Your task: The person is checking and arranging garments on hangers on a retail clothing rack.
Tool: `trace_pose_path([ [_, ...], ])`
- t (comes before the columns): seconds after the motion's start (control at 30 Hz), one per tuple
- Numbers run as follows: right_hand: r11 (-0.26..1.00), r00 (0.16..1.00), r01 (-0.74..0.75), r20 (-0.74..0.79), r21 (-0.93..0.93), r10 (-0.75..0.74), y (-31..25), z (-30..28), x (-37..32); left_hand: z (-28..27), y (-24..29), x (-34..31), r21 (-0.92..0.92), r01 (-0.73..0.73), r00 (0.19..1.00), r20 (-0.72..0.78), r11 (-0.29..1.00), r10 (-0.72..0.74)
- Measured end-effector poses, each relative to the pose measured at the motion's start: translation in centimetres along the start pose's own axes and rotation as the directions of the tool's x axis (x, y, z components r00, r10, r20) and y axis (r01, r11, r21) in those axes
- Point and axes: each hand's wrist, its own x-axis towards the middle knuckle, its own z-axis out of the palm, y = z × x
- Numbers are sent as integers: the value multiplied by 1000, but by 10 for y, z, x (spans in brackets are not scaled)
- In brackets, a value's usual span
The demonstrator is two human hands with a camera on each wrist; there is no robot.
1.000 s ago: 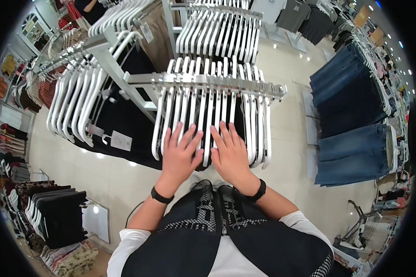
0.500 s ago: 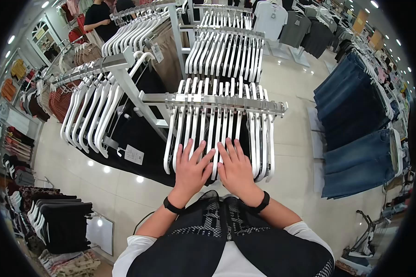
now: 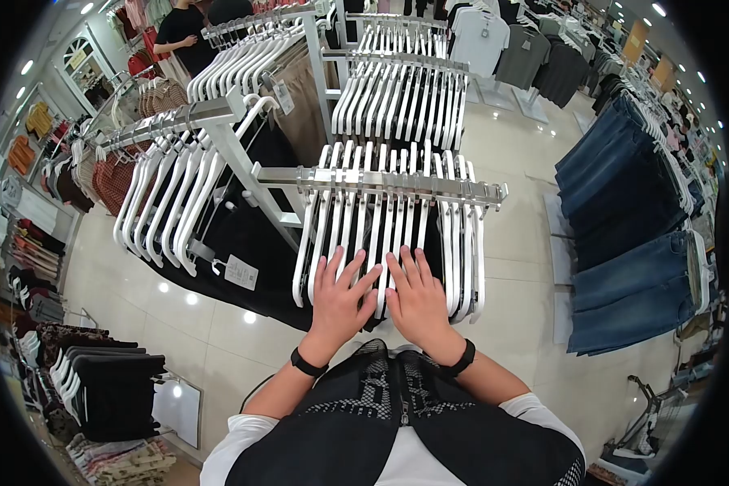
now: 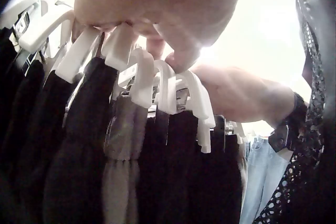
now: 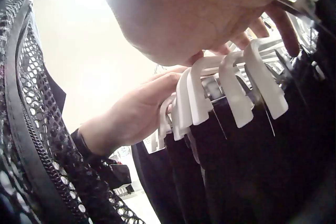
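A row of white hangers hangs from a metal rail right ahead of me. My left hand lies palm down across the near ends of several hangers, fingers spread. Beside it, my right hand rests on the same row the same way, its thumb close to the left thumb. In the right wrist view, white hanger ends show right under the right palm. Black garments hang below, and one grey garment is among them in the left wrist view. Neither hand grips a hanger.
To the left, another arm of the rack carries white hangers with black clothing and a white tag. Blue jeans hang at the right. A person stands at the back left. A wheeled cart is at the lower right.
The head view has tilted up, so the rack and hands sit lower and slightly right in it. Both hands stay spread on the hangers, the two a little closer together.
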Motion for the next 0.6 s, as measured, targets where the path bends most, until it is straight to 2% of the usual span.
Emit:
trace_pose_path([
  [0.33,1000,1000,9,-25,-18,-9,1,1,-2,-8,-7,0,3,-44,995,89,999,44],
  [0.6,1000,999,12,-34,-7,-13,3,2,-2,-4,-3,-1,2,-13,998,60,1000,13],
])
